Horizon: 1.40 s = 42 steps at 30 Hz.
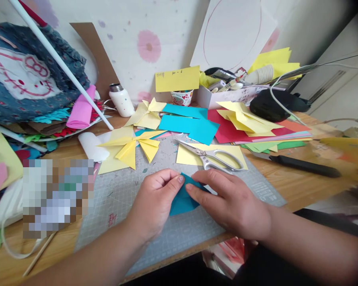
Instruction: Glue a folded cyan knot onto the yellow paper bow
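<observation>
A small teal folded paper (181, 200) lies on the grey cutting mat (122, 194) near the table's front edge. My left hand (155, 200) curls over its left side, thumb pinching the upper corner. My right hand (226, 202) lies on its right side, fingers together and pressing the paper down onto the mat. Most of the teal piece is hidden under both hands.
Silver scissors (214, 157) rest on a yellow sheet just behind my hands. Yellow folded pinwheels (131, 147) lie to the back left. Blue sheets (187, 123), red and yellow papers fill the back. A black-handled knife (301, 165) lies at right, a white bottle (121, 100) at back.
</observation>
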Each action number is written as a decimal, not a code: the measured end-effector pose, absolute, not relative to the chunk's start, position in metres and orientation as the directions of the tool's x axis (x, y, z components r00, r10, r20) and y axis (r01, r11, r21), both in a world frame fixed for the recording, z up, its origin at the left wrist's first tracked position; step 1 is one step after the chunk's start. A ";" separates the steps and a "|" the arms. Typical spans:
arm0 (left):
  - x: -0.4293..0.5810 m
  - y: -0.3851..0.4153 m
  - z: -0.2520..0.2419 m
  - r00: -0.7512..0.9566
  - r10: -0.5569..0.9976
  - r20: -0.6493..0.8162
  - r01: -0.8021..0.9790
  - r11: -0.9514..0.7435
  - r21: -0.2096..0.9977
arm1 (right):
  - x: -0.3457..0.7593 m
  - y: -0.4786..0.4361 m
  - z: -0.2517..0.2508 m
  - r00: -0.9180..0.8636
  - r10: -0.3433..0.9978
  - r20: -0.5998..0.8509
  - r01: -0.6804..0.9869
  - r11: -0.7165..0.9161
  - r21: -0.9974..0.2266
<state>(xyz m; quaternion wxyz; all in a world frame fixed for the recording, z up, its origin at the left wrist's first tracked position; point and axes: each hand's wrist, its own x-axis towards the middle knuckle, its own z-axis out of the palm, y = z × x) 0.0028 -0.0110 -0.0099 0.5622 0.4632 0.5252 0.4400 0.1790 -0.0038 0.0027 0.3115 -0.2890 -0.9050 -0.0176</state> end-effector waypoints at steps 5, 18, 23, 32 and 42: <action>0.003 -0.011 -0.010 0.056 0.979 -0.196 0.008 0.196 0.981 | 0.181 -0.003 -0.005 -0.579 0.624 0.525 0.535 0.776 -0.333; 0.001 -0.007 -0.007 0.115 0.963 -0.244 -0.026 0.249 0.968 | 0.189 -0.001 -0.009 -0.561 0.721 0.407 0.499 0.687 -0.528; 0.002 -0.007 -0.004 0.155 0.954 -0.256 -0.034 0.264 0.964 | 0.190 0.000 -0.008 -0.580 0.701 0.416 0.496 0.708 -0.502; 0.001 -0.007 -0.006 0.118 0.975 -0.188 0.156 0.169 0.973 | 0.189 0.001 0.002 -0.694 0.577 0.430 0.401 0.807 -0.434; 0.002 -0.014 0.003 0.176 0.967 0.185 0.530 -0.251 0.810 | 0.178 0.013 0.017 -0.501 0.828 0.251 0.291 0.434 -0.852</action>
